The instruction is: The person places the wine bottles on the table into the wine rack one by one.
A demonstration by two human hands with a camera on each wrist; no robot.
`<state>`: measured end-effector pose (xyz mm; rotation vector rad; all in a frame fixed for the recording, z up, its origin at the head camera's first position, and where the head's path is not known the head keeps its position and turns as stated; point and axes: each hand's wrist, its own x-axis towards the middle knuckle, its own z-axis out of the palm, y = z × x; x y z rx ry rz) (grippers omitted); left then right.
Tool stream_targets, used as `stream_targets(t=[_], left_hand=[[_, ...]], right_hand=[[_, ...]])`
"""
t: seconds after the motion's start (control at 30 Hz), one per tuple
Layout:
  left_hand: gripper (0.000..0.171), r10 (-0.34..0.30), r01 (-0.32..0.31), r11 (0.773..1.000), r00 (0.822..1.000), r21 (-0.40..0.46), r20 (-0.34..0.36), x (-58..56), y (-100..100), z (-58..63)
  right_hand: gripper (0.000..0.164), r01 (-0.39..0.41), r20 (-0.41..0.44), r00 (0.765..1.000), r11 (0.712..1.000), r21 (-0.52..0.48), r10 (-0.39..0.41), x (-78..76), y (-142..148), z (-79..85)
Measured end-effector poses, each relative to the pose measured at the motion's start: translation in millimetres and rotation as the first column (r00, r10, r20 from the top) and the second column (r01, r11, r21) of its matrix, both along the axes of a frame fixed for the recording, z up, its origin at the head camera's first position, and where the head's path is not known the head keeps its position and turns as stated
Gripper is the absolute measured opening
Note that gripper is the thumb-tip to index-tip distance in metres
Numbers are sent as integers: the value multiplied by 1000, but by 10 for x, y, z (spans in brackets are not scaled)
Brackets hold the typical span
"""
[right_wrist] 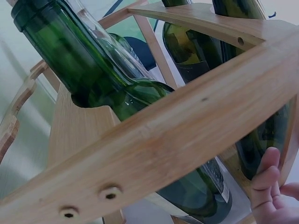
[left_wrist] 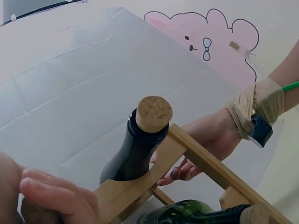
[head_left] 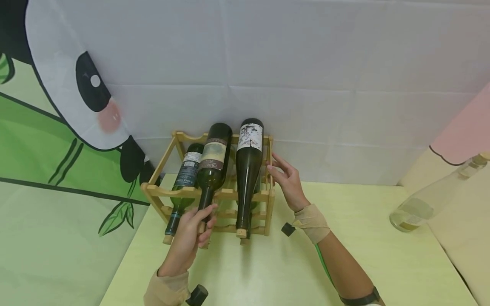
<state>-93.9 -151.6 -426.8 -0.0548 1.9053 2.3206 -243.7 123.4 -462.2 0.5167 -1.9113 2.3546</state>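
Observation:
A two-tier wooden wine rack point(head_left: 155, 191) stands against the wall sheet with several corked bottles lying in it, necks toward me. My left hand point(head_left: 191, 233) grips the neck of a dark wine bottle point(head_left: 212, 157) with a cream label, on the upper tier. To its right lies another dark bottle point(head_left: 249, 170) with a white label; its cork point(left_wrist: 154, 114) faces the left wrist view. A blue-labelled bottle point(head_left: 187, 170) sits lower at left. My right hand point(head_left: 287, 182) holds the rack's right side near the back, its fingers point(right_wrist: 266, 186) bent at the post in the right wrist view.
A clear corked bottle point(head_left: 417, 208) stands on the pale table point(head_left: 344, 255) at far right. Behind the rack hangs a printed sheet point(head_left: 306, 85). Below the upper right bottle, a green bottle point(right_wrist: 70, 56) lies in the lower tier.

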Motion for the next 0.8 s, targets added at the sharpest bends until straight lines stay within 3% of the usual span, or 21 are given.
stream_targets(t=[0.37,0.8], left_hand=[[33,24,-32,994,997,-108,-76,-4,6,-32],[36,46,-61,984,994,-166,-94,-98,-1,0]], right_hand=[[61,0,5,1000,1000,0,0,6,-1,0],[61,-1,8,1000,1000,-10,1,-14,1,-14]])
